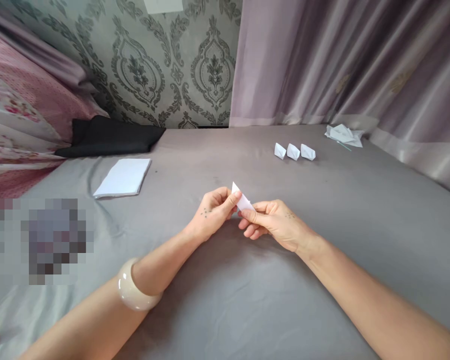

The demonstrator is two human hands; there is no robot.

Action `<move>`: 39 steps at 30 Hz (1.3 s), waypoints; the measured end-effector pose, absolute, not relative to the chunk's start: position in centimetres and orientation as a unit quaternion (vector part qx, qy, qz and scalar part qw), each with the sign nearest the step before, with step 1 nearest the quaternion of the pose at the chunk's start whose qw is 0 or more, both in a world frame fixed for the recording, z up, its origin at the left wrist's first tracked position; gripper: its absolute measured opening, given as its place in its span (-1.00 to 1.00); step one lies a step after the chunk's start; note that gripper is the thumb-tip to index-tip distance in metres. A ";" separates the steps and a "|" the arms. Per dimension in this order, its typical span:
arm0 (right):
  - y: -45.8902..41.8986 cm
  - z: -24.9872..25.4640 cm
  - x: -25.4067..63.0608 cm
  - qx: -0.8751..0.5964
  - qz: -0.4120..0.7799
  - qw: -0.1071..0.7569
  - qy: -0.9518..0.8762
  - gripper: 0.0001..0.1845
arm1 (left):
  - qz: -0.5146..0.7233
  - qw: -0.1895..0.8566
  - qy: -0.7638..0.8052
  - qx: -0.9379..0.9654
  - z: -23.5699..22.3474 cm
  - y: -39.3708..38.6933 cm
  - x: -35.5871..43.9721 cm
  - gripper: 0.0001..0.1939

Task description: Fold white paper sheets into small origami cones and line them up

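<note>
Both hands meet above the grey bedsheet point(225, 300), pinching a small folded white paper piece point(241, 198) between them. My left hand point(214, 212) grips its left side with thumb and fingers closed. My right hand point(273, 223) holds the right end, fingers curled under. The paper's pointed tip sticks up between the hands. A cream bangle point(133, 290) sits on my left forearm.
Three small folded paper boats point(294, 151) stand in a row at the back right. A stack of white sheets point(123, 177) lies at the back left, next to a black cloth point(108, 136). Crumpled paper scraps point(344, 135) lie by the curtain. Pink bedding is at far left.
</note>
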State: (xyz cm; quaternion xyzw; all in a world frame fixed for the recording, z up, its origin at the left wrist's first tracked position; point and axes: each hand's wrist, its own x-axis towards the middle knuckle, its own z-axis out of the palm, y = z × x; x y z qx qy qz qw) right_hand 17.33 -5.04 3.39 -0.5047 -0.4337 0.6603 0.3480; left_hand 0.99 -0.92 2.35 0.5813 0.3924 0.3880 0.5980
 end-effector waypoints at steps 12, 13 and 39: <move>-5.2 3.8 17.1 -0.489 0.681 0.316 -0.444 -0.68 | 0.430 0.600 0.380 0.557 2.0 -0.3 0.8 -0.57; -5.3 3.7 16.9 -0.497 0.668 0.316 -0.455 -0.68 | 0.426 0.601 0.384 0.556 2.0 -0.3 0.8 -0.56; -6.6 2.6 15.3 -0.615 0.148 0.344 -0.694 -0.72 | 0.459 0.680 0.389 0.419 1.5 -0.3 1.4 -0.65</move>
